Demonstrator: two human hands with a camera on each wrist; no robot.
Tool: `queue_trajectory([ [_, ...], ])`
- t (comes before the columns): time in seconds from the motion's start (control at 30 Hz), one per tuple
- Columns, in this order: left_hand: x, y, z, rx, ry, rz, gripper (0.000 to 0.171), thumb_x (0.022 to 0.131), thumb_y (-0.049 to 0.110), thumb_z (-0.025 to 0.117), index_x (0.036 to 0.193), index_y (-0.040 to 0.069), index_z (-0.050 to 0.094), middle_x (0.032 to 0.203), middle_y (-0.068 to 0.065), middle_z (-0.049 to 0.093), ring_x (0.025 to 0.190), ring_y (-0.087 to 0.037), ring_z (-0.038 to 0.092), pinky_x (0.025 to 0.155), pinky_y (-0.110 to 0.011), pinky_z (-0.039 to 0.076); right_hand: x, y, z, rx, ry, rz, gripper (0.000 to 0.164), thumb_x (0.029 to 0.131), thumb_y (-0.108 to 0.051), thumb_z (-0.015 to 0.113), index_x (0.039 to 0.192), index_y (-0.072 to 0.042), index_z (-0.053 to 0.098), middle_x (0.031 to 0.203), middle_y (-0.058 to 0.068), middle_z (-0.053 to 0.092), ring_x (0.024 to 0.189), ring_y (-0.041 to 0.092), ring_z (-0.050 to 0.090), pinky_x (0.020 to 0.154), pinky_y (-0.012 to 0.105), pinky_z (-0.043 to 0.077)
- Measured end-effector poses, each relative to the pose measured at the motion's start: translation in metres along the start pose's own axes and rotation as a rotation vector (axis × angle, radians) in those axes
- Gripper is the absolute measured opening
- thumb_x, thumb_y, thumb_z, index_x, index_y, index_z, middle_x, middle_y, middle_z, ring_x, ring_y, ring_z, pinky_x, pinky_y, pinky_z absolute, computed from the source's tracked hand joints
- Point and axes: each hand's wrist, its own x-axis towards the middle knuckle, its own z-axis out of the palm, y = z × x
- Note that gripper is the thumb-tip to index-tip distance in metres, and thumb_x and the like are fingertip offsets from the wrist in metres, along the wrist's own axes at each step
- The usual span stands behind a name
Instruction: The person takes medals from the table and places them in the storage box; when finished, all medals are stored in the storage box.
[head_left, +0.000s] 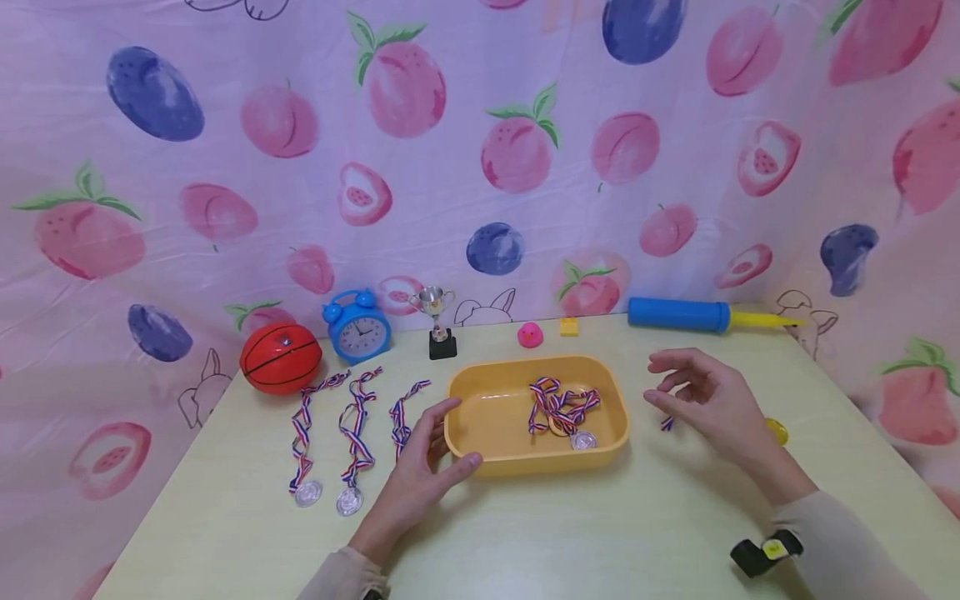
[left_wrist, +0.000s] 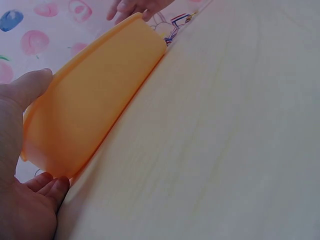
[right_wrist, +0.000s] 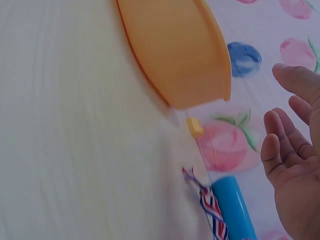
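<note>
A yellow-orange plastic basin (head_left: 480,465) sits mid-table, holding tangled striped ribbons (head_left: 564,406) and a silver medal (head_left: 583,440). At its left end is my left hand (head_left: 423,467), thumb apart from the loosely bent fingers, fingertips right at the basin's corner. In the left wrist view the thumb (left_wrist: 32,85) overlaps the rim. My right hand (head_left: 705,400) hovers right of the basin, its fingers loosely curved around nothing. Below it lies another medal, with a bit of ribbon (head_left: 667,423) and its gold disc (head_left: 777,431) showing and the rest hidden.
Left of the basin lie ribboned medals, two with silver discs (head_left: 307,492) showing. Along the back stand a small basketball (head_left: 281,358), a blue alarm clock (head_left: 360,332), a trophy (head_left: 441,325), a pink toy (head_left: 530,335), a yellow block (head_left: 569,326) and a blue pump (head_left: 678,314).
</note>
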Motion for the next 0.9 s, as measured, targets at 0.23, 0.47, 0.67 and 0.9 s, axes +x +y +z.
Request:
queue_trajectory([
  [0.23,0.0,0.0,0.0,-0.001,0.0,0.004,0.082,0.101,0.025,0.086,0.169,0.025,0.042,0.173,-0.006,0.043,0.155,-0.032,0.049,0.132,-0.055,0.037,-0.017,0.02,-0.034,-0.02,0.069,0.009,0.051,0.101,-0.011,0.084,0.148,-0.01,0.066,0.126,-0.012,0.072,0.101,0.007,0.071,0.083,0.013,0.059],
  [0.47,0.0,0.002,-0.001,0.012,0.007,-0.015,0.081,0.101,0.026,0.086,0.169,0.026,0.042,0.173,-0.006,0.043,0.156,-0.032,0.049,0.132,-0.056,0.037,-0.035,0.045,-0.066,-0.027,0.153,0.066,0.05,0.101,-0.007,0.083,0.148,-0.009,0.065,0.123,-0.016,0.073,0.102,0.002,0.07,0.084,0.008,0.057],
  [0.67,0.0,0.002,0.0,0.013,0.009,-0.016,0.081,0.101,0.025,0.086,0.169,0.026,0.042,0.172,-0.006,0.044,0.155,-0.032,0.049,0.132,-0.056,0.038,-0.05,0.061,-0.085,-0.061,0.172,0.141,0.052,0.104,-0.014,0.081,0.152,-0.01,0.062,0.127,-0.02,0.07,0.104,0.0,0.067,0.085,0.006,0.055],
  [0.9,0.001,0.002,0.001,0.015,0.01,-0.017,0.081,0.101,0.026,0.086,0.169,0.027,0.043,0.172,-0.005,0.044,0.156,-0.031,0.049,0.132,-0.056,0.038,-0.061,0.07,-0.095,-0.105,0.178,0.204,0.052,0.106,-0.024,0.08,0.153,-0.013,0.061,0.132,-0.018,0.067,0.107,0.0,0.066,0.084,0.008,0.055],
])
